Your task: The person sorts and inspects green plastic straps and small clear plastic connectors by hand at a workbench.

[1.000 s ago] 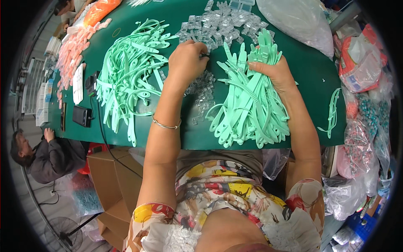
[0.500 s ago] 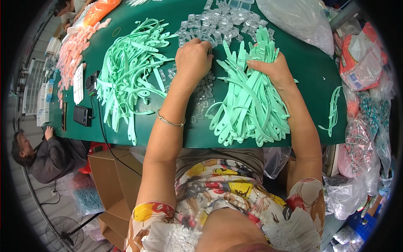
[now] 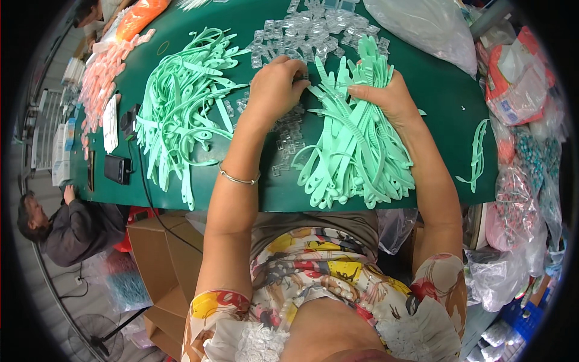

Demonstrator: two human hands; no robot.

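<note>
My right hand is wrapped round a thick bunch of mint-green rubber straps, ridged along part of their length. Their lower ends fan out over the green table toward me. My left hand is closed in a pinch beside the tip of one strap that leans out of the bunch. Whatever lies between those fingertips is too small to make out. Just beyond it spreads a heap of clear plastic buckles. Smaller clear pieces lie scattered under and beside my left wrist.
Left of my arm lies another pile of green straps. Peach-coloured pieces and a black box with a cable sit farther left. A filled clear bag rests at the far right. A co-worker is at the left edge.
My left hand has come slightly nearer the bunch, its fingertips now at a strap's tip. That strap leans farther left. My right hand keeps its hold.
</note>
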